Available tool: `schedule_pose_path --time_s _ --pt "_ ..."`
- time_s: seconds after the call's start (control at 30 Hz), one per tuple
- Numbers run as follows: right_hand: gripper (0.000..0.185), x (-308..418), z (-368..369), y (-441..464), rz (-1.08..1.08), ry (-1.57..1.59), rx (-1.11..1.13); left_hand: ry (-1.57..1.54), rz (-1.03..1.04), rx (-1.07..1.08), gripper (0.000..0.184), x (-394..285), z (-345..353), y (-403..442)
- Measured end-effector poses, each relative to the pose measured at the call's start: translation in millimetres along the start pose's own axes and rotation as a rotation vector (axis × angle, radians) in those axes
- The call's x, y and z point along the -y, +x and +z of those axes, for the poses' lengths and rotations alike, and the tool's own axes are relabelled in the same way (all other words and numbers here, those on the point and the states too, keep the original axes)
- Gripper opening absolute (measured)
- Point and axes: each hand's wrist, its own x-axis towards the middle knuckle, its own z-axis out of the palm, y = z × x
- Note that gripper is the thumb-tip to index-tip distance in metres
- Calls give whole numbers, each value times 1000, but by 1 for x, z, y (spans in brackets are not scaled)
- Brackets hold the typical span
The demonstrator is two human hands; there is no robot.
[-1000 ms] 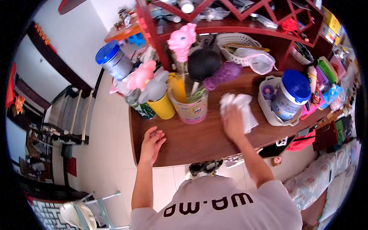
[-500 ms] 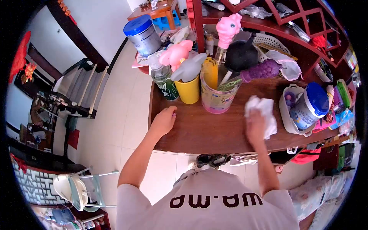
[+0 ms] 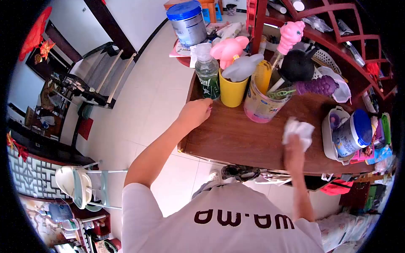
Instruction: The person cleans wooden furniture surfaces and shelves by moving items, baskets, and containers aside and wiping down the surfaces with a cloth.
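My right hand [image 3: 294,152], blurred by motion, presses a crumpled white cloth [image 3: 300,131] onto the brown wooden tabletop [image 3: 236,139]. My left hand [image 3: 196,113] rests at the left edge of the tabletop, its fingers lying loosely and holding nothing that I can see. Just beyond its fingertips stands a clear bottle with a green label [image 3: 207,78]. To the right of the bottle are a yellow cup [image 3: 233,93] with a pink and a grey toy in it, and a clear tub [image 3: 262,107] holding a yellow comb, a pink-headed toy and a purple-handled item.
A white basket [image 3: 331,141] with a blue-lidded can [image 3: 352,130] stands at the right. Another blue-lidded can [image 3: 188,27] sits behind the bottle. Red lattice shelving [image 3: 333,25] rises at the back. A white high chair [image 3: 71,185] stands on the floor at left.
The view has shifted, so the tabletop things appear farther right. My left hand has moved along the edge to beside the bottle. My right hand still has the cloth, now bunched smaller.
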Motion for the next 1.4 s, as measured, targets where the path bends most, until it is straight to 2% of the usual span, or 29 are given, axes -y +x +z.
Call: schedule_pose_path --time_s 0.03,0.13,0.2,0.27,0.4,0.47,0.57,0.63,0.67,0.73,0.83,0.9,0.97,1.03,1.07,1.13,1.17,1.2,1.27,1.3,1.37,1.4 --pt "43 28 3 0 -114 3 63 0 -3 -3 20 -3 -10 -1" --pt "48 116 4 17 -268 133 246 -113 -56 -15 23 -10 -37 -4" --pt "44 151 22 42 -424 248 152 -194 -80 -73 26 -11 -48 -6" --pt "39 179 47 78 -490 300 65 -268 -107 -71 27 -15 -60 -10" --pt "39 233 95 131 -378 282 -73 -363 -158 -87 30 -17 -79 -23" --pt "40 246 100 126 -356 280 -85 -416 -187 -80 28 -12 -86 -32" --pt "39 253 75 84 -612 297 118 -451 -188 -122 28 0 -84 -43" --pt "33 250 64 56 -669 498 213 -488 -216 -93 28 0 -77 -44" --pt "33 244 61 51 -664 493 213 -498 -219 -51 29 -1 -73 -43" --pt "29 223 53 45 -849 431 283 -508 -218 -8 30 -5 -66 -39" --pt "28 168 23 41 -699 484 356 -372 -152 104 32 -14 -56 -33" --pt "30 113 15 37 -472 504 357 -194 -97 96 32 -18 -47 -33" --pt "30 65 -13 43 -291 422 134 -149 -27 49 30 -16 -34 -35" --pt "28 34 -10 40 -17 225 -56 11 38 84 28 -21 -26 -35" --pt "28 32 -11 41 41 213 7 40 82 118 26 -24 -25 -32" --pt "31 61 12 32 -3 137 14 115 141 94 26 -22 -14 -26" --pt "37 80 36 20 -145 118 -48 186 182 68 25 -19 -8 -23" --pt "39 123 26 21 -122 141 163 187 190 65 25 -18 -2 -20" --pt "36 167 29 9 -436 383 152 243 78 98 25 -15 8 -12" --pt "32 181 20 10 -484 405 178 247 83 95 25 -12 16 -11" --pt "29 170 12 19 -464 478 233 340 77 -40 5 -8 28 -14" --pt "28 155 11 20 -429 436 200 342 76 -45 5 -11 28 -15"
